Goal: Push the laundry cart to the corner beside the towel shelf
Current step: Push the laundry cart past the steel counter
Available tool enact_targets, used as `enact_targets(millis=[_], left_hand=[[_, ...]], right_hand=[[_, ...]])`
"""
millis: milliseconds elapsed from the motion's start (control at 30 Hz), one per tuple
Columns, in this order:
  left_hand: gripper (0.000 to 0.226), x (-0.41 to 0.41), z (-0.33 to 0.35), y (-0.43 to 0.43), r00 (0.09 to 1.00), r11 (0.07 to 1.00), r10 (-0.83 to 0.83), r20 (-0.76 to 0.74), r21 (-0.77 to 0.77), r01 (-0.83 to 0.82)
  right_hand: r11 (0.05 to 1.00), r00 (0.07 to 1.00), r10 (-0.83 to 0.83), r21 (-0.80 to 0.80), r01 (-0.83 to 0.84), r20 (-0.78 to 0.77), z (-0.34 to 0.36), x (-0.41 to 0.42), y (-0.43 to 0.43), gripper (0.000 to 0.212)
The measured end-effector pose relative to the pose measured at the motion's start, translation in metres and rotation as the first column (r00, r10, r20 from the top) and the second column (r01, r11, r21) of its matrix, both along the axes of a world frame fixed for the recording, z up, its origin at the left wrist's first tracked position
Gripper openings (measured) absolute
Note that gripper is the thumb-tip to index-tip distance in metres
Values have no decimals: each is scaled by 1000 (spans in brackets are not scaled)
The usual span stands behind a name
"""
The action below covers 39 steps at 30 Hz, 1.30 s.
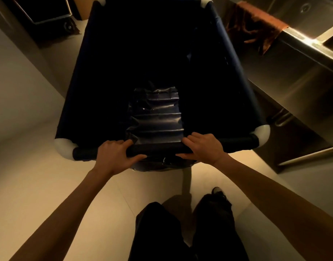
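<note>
Head view, cart: the laundry cart [81, 87] stands on the pale floor [39, 185] straight ahead of the person, its near rail [158, 147] at arm's reach and its far end pointing away. A crumpled plastic sheet [154, 113] lies inside and hangs over the rail.
Head view, left hand: the left hand [115, 154] grips the rail left of the middle. Its fingers lie close together, curled over the top, with the thumb underneath on the near side.
Head view, right hand: the right hand [204, 147] grips the rail right of the middle in the same way, fingers together over the top and thumb below.
Head view, surroundings: a steel counter [303, 72] with a brown cloth [256, 25] draped on it runs close along the cart's right side. A dark trolley [49, 14] sits near the far left corner.
Head view, goal: no towel shelf or corner can be made out.
Doing it well: push evenly through both palms and low on the rail. Steer slightly left so the right side clears the counter. Slow down before the trolley, since the gap looks narrow.
</note>
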<state>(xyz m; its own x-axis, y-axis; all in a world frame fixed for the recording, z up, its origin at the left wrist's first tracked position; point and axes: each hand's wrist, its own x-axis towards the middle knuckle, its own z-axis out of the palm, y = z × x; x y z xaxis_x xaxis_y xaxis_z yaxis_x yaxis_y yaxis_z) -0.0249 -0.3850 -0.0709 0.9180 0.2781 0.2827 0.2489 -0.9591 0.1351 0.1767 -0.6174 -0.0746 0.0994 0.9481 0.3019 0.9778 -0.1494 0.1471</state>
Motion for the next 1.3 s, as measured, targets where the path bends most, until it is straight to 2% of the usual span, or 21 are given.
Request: enact_targets(millis=[133, 333, 600, 800, 1033, 1167, 1300], left_hand=[[75, 13, 1, -39, 999, 999, 29, -14, -19, -30], [75, 55, 3, -89, 998, 997, 65, -14, -43, -65], [77, 117, 4, -113, 986, 983, 160, -37, -88, -162], [76, 172, 6, -101, 967, 965, 252, -40, -70, -254], [78, 238, 6, -71, 944, 944, 327, -31, -33, -328], [76, 276, 7, -46, 936, 937, 348, -44, -15, -349], [74, 310, 5, -17, 934, 936, 351, -60, 13, -351]], right_hand=[[996, 995, 87, 26, -88, 40, 4, 25, -32, 43], [992, 989, 128, -27, -126, 75, -2, 89, -69, 42], [972, 970, 233, 7, -234, 66, 6, 166, -70, 41], [949, 950, 310, 46, -312, 34, 3, 232, -40, 42], [932, 932, 363, 7, -363, 1, -1, 306, 8, 44], [924, 923, 381, 11, -381, -57, 0, 349, 43, 54], [907, 906, 420, 38, -419, -53, 2, 386, 76, 46]])
